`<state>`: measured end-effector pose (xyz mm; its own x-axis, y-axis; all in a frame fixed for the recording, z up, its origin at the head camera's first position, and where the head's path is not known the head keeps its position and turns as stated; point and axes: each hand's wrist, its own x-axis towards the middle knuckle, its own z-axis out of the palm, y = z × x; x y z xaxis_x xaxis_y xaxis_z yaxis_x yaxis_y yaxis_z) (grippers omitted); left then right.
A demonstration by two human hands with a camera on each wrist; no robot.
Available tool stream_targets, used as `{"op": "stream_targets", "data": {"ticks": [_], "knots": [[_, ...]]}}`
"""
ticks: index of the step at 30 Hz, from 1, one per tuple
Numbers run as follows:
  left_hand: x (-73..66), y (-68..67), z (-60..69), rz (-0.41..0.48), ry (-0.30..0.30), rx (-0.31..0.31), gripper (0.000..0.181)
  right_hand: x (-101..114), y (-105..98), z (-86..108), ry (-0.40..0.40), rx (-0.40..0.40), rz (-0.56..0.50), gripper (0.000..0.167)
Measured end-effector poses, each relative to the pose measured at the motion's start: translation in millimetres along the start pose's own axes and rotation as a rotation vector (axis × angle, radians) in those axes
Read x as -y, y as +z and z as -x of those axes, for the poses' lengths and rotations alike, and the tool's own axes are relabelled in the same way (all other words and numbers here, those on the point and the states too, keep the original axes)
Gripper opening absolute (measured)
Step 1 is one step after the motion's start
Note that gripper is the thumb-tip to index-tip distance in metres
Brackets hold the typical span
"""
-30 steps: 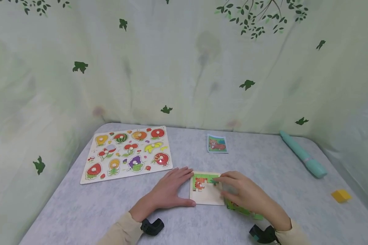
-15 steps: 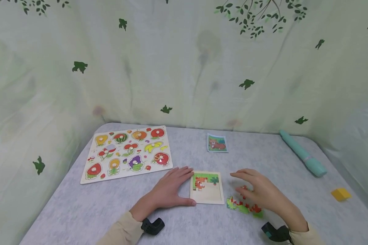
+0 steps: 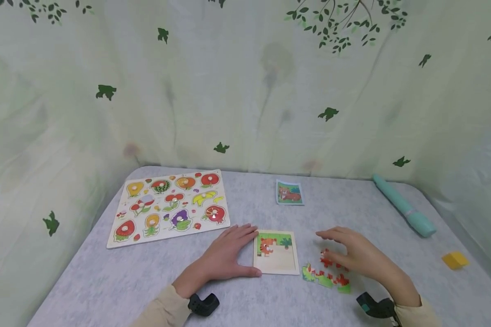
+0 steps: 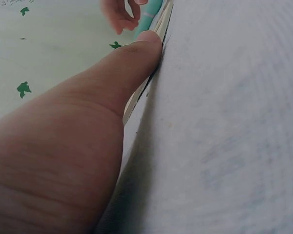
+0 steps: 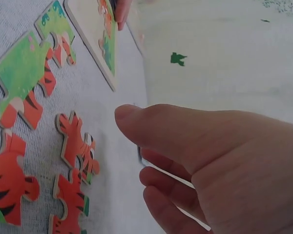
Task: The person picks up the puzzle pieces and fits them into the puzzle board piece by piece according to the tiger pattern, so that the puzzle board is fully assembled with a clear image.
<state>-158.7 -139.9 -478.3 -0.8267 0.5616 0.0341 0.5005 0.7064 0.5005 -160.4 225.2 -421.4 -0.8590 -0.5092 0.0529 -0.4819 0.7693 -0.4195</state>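
A small wooden puzzle tray (image 3: 276, 265) lies in front of me, its upper part filled with tiger-face and green plant pieces and its lower part bare wood. My left hand (image 3: 228, 255) rests against the tray's left side, fingers straight along the far corner and thumb (image 4: 144, 46) at the near one. To the right, my right hand (image 3: 358, 254) hovers over loose jigsaw pieces (image 3: 325, 280), its fingers loosely bent and nothing between them. Seen from the right wrist, green pieces (image 5: 22, 66) and orange striped pieces (image 5: 71, 139) lie face up below the thumb.
A fruit peg puzzle board (image 3: 190, 206) lies at the back left. A small tiger picture card (image 3: 289, 194) is beyond the tray. At the right are a teal tube-shaped object (image 3: 405, 206) and a yellow block (image 3: 455, 260). A patterned curtain (image 3: 245, 91) hangs behind the table.
My right hand has drawn back from the tray to the right, over the loose pieces, leaving the plant piece in the tray's upper right uncovered. The left hand has stayed in place.
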Motion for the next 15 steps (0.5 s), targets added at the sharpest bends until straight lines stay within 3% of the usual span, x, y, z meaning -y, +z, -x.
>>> {"op": "stream_targets", "data": {"ticks": [10,15], "knots": [[0.1,0.9,-3.6,0.014,0.004,-0.005,0.1,-14.0,-4.4,-0.8,0.074,0.087,-0.01,0.057],[0.8,0.2,-2.9,0.021,-0.006,0.0,0.101,-19.8,-2.9,-1.1,0.071,0.143,-0.022,0.064]]}}
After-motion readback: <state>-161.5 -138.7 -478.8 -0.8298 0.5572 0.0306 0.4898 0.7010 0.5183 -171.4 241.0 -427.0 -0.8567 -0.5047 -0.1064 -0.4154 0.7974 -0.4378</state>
